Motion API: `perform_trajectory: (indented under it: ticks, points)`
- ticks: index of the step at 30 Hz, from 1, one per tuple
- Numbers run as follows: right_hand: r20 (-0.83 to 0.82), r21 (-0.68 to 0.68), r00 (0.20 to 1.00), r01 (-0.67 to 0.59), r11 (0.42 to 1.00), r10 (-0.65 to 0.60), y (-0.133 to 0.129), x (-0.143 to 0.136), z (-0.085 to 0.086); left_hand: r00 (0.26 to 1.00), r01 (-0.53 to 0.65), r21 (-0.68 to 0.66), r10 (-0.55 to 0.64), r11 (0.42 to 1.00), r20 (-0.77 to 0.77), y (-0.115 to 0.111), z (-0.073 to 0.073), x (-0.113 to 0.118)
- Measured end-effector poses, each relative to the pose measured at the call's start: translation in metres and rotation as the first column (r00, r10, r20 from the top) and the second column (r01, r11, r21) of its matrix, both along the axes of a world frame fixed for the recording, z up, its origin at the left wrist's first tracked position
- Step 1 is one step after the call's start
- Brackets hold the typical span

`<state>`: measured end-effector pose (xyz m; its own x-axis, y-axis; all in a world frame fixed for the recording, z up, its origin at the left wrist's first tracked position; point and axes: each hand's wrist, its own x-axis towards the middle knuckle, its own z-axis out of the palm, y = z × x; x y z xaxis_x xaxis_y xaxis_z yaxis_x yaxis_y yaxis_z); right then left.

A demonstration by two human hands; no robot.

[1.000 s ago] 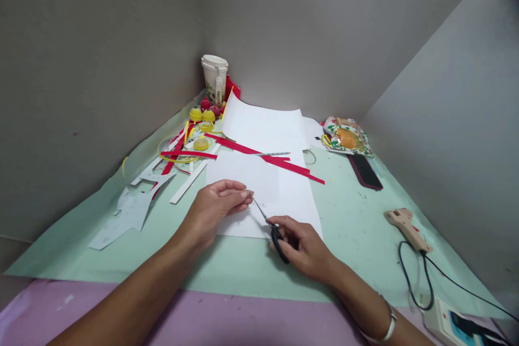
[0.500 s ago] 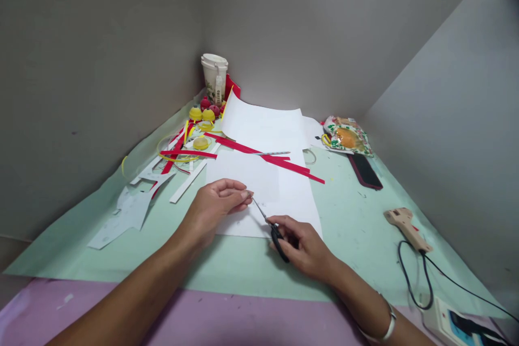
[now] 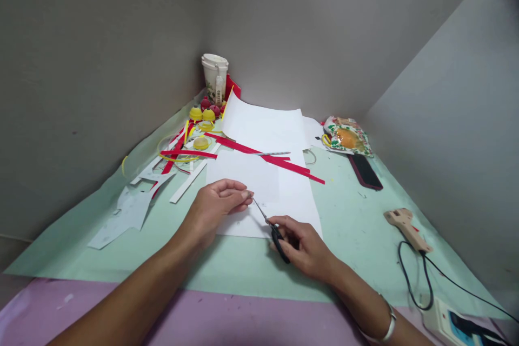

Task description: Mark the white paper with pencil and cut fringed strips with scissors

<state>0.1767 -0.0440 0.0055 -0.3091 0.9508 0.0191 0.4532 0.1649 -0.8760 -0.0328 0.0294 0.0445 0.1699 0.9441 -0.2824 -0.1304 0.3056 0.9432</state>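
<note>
Fine scissor work, by the look of it, over the near part of the white sheet (image 3: 298,211). To do it well: brace both wrists, pinch the bit (image 3: 250,194) at its very edge, fingertips clear of the blade line, and use only the tips in small nips. A slip toward the thumb seems the main risk.

Left hand (image 3: 222,203): above the sheet's near left part, thumb and fingers pinched narrow on the bit, too small to identify. Right hand (image 3: 302,243): at the sheet's near right edge, curled round the black handles of the scissors (image 3: 279,243); blades point up-left, tips at the bit. Blade gap: cannot tell.

Red strips (image 3: 284,164) lie across the sheet's middle; glue gun (image 3: 407,228) well right of it.
</note>
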Motion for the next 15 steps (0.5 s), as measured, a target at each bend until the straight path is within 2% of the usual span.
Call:
perform_trajectory:
  ticks: [4, 11, 15]
  points:
    - [-0.013, -0.012, 1.0, 0.001, 1.0, -0.001, -0.0004, 0.0007, -0.0013, 0.999, -0.011, -0.021, 0.012, 1.0, 0.036, -0.0004, -0.0002, -0.0003]
    - [-0.077, -0.023, 0.997, 0.015, 1.0, -0.016, 0.0009, 0.0004, -0.0062, 0.965, -0.036, -0.168, 0.078, 0.985, 0.249, 0.0012, -0.0032, 0.0011]
    - [-0.105, -0.025, 0.994, 0.037, 0.999, -0.039, 0.0025, -0.0019, -0.0062, 0.953, -0.023, -0.161, 0.071, 0.987, 0.296, -0.0003, -0.0038, 0.0034]
